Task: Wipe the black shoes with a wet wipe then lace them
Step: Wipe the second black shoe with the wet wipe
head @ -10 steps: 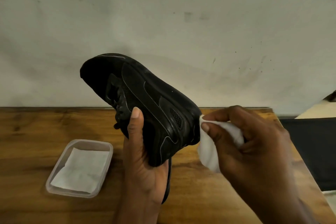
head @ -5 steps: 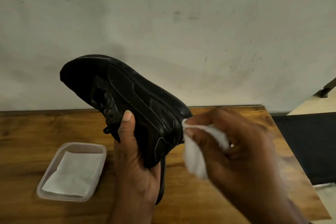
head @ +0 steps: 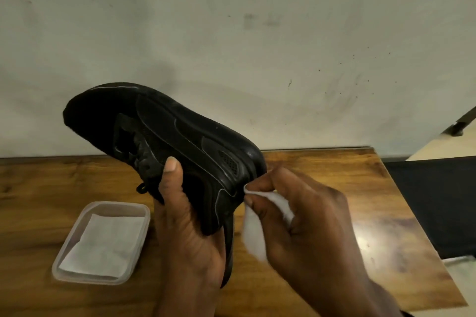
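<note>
A black shoe (head: 164, 134) is held up above the table, tilted on its side with the toe at the upper left and the heel at the lower right. My left hand (head: 190, 226) grips it from below, thumb up along the collar by the laces. My right hand (head: 304, 216) pinches a white wet wipe (head: 253, 226) and presses it against the shoe's heel. A second black shoe (head: 229, 247) lies on the table, mostly hidden behind my left hand.
A clear plastic tub (head: 77, 239) holding white wipes (head: 105, 242) sits on the wooden table (head: 334, 180) at the left. A stained pale wall rises behind the table. The table's right edge drops to a dark floor area (head: 432, 201).
The wipe in my right hand has slid down the heel from its upper edge to lower on the back. The shoe stays in my left hand's grip.
</note>
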